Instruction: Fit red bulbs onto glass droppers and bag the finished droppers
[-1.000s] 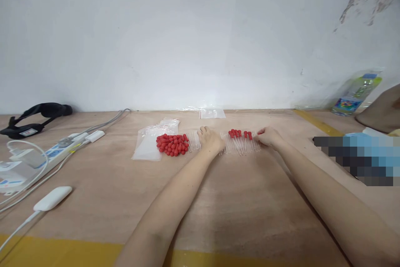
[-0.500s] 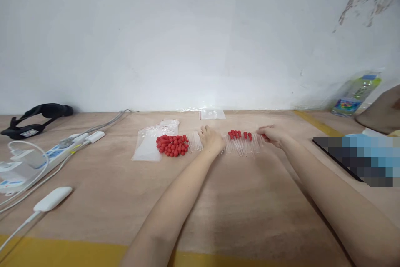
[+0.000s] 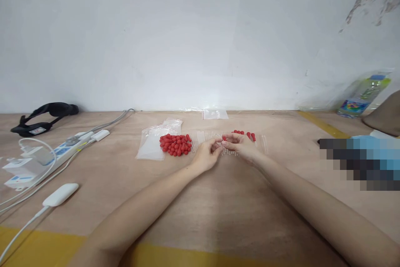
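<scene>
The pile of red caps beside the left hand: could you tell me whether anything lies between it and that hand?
Nothing visible blocks the way. The left hand is just right of the pile of red caps, with only a few clear tubes lying flat on the table between them. The right hand meets the left over the tubes.

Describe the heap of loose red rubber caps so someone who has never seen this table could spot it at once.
On the pale wooden table, look near the white wall, just left of the person's left hand. The heap of small red rubber caps lies beside a flat clear plastic bag. Unlike the red caps right of the hands, these are piled loose, not in a row.
</scene>
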Available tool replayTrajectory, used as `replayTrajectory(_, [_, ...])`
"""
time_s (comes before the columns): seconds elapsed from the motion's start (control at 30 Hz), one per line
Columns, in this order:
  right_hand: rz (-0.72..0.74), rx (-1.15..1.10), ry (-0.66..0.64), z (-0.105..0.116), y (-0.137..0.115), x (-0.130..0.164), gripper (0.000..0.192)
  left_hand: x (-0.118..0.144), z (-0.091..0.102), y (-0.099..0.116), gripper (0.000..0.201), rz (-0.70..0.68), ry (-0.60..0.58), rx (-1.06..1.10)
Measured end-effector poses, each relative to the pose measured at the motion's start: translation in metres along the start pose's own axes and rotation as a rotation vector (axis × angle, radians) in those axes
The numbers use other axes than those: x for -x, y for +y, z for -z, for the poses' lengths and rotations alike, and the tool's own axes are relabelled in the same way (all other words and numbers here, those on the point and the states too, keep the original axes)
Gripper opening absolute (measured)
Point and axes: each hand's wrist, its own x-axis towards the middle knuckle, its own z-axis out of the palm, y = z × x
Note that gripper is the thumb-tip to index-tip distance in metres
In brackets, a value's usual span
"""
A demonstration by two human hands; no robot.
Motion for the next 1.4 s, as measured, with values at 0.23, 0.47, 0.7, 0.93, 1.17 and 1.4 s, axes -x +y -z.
replayTrajectory(0.23, [0.361, 0.477, -0.029, 0.001, 0.02, 0.023, 0.024, 0.038, 0.047, -0.016, 0.025, -0.239, 0.035, -0.366])
replayTrajectory(0.47, [0.461, 0.599, -0.098, -0.007, 0.019, 0.034, 0.019, 0.045, 0.045, -0.023, 0.027, -0.323, 0.002, -0.362])
replayTrajectory(0.7, [0.511, 0.603, -0.15, -0.007, 0.014, 0.037, 0.018, 0.044, 0.043, -0.028, 0.03, -0.402, -0.035, -0.39])
replayTrajectory(0.93, [0.526, 0.666, -0.158, -0.007, 0.012, 0.04, 0.016, 0.044, 0.042, -0.028, 0.037, -0.506, -0.075, -0.44])
replayTrajectory(1.17, [0.606, 0.664, -0.179, -0.006, 0.016, 0.042, 0.015, 0.044, 0.043, -0.027, 0.04, -0.578, -0.099, -0.521])
replayTrajectory(1.4, [0.68, 0.718, -0.176, -0.007, 0.016, 0.043, 0.017, 0.046, 0.041, -0.026, 0.038, -0.623, -0.082, -0.579])
